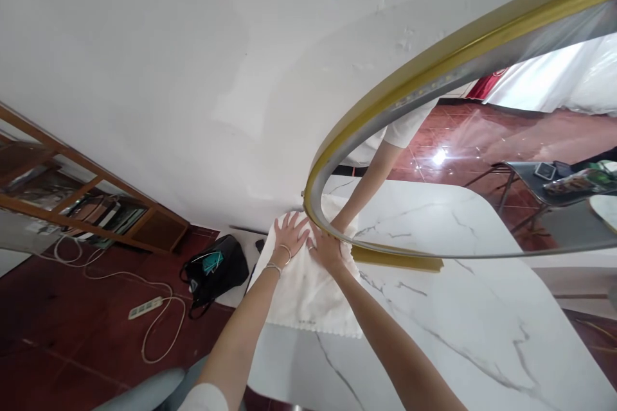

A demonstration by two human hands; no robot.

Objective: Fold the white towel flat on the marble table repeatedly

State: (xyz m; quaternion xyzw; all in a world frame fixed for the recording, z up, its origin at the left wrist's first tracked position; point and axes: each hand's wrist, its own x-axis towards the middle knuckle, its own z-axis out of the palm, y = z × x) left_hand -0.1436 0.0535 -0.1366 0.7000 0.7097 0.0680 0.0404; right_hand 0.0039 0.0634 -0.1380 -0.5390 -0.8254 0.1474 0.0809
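Observation:
A white cloth (313, 302) with a scalloped edge lies over the left end of a marble-patterned table (429, 334). My left hand (290, 232) rests flat on the cloth's far part, fingers spread, with bracelets at the wrist. Beside it, my right hand (326, 249) also presses on the cloth, its fingers stretched out and a ring on one of them. Close to the right fingertips stands a round mirror (453, 218) with a gold frame, which reflects one arm and the table. Both hands hold nothing.
Left of the table, a black bag (216, 270) holds a teal item. A white power strip (145, 308) and its cable lie on the red tiled floor. A wooden shelf (91, 186) stands against the white wall (159, 64). A grey chair (149, 392) is at the bottom.

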